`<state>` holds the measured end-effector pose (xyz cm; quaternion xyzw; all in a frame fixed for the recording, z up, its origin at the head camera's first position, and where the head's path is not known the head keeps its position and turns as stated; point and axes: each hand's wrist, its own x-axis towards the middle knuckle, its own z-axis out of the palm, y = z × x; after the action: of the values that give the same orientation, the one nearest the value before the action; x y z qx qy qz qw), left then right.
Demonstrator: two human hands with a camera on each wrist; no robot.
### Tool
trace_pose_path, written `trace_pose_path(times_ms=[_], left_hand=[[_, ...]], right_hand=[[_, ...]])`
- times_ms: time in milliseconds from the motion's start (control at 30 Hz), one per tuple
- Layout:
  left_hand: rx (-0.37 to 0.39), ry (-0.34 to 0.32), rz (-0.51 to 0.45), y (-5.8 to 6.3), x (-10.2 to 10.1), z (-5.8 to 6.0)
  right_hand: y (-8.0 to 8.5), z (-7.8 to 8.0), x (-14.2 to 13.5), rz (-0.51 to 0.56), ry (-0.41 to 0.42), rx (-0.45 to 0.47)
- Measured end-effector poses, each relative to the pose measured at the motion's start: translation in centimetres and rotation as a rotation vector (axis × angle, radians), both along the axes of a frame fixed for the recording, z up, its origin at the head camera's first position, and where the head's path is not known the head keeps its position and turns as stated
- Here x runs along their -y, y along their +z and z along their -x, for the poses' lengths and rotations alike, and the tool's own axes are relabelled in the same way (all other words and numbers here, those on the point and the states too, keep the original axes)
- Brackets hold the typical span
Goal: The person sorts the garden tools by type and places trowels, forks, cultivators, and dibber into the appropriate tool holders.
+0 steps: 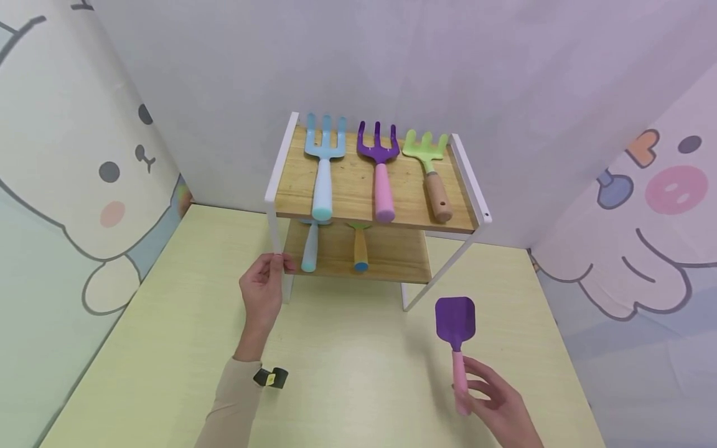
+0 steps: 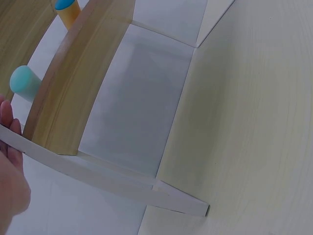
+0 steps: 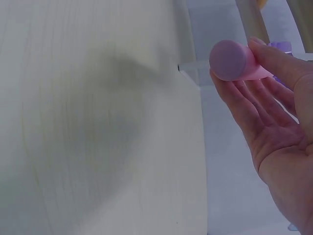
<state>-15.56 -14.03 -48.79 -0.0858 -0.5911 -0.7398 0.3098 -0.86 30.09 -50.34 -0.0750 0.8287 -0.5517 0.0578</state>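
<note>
My right hand [image 1: 495,401] holds a small garden trowel [image 1: 455,320] by its pink handle, purple blade pointing away, above the table. In the right wrist view, the thumb and fingers pinch the handle near its round end. My left hand [image 1: 263,289] grips the white left leg of a two-tier wooden shelf [image 1: 350,186] at the height of the lower board. On the upper board lie three hand forks: a light blue fork [image 1: 323,174], a purple fork with pink handle [image 1: 382,180] and a green fork with wooden handle [image 1: 434,180].
Two more tools lie on the lower board, one with a pale blue handle [image 1: 310,249] and one with an orange handle [image 1: 360,249]; their heads are mostly hidden by the upper board. The shelf stands on a pale table [image 1: 347,361] against a curtain with cartoon animals.
</note>
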Motion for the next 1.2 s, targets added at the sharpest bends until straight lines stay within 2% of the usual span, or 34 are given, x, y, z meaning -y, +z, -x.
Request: trace_pose_path(times_ms=[333,667,967,1200], left_hand=[[0.008,0.004,-0.013,-0.1,0.0,0.0],[0.013,0.015,0.011,0.0,-0.1,0.0],[0.007,0.008,-0.008,0.2,-0.1,-0.1],[0.007,0.008,-0.009,0.0,-0.1,0.0]], right_hand=[[1.1,0.7,1.6,-0.054,0.020,-0.052],[1.6,1.5,2.8,-0.023,0.047,-0.080],[1.6,2.5,3.5,0.015,0.145,-0.150],[1.9,3.2,4.1,0.016,0.164,-0.165]])
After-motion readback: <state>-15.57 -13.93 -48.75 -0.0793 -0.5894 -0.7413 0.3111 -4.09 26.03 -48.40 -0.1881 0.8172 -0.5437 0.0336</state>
